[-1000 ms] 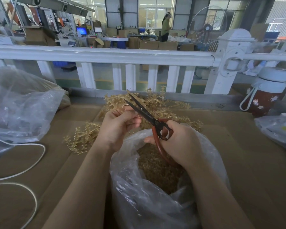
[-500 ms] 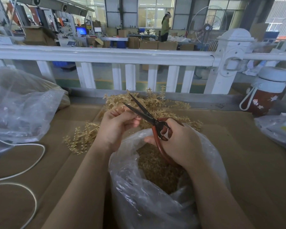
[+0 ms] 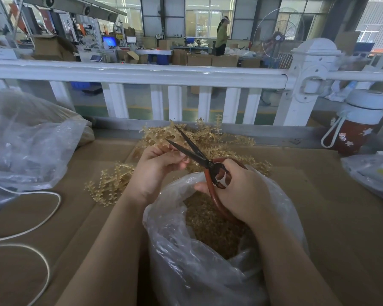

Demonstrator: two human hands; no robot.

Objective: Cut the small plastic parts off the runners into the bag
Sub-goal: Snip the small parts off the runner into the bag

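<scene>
Above bag (image 3: 208,272) mouth: left hand (image 3: 155,171) pinches runner (image 3: 161,143); right hand (image 3: 241,191) grips scissors (image 3: 199,155), blades still apart, no fresh cut.

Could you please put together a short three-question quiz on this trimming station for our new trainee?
1. True or false: the blades of the scissors are closed.
2. Which hand grips the scissors' red handles? A) left hand B) right hand C) both
3. Fill in: the loose cut parts lie inside the clear ____ under the hands.

Key: 1. False, the blades stand apart. 2. B; the left hand holds a runner up to the blades. 3. bag.
</scene>
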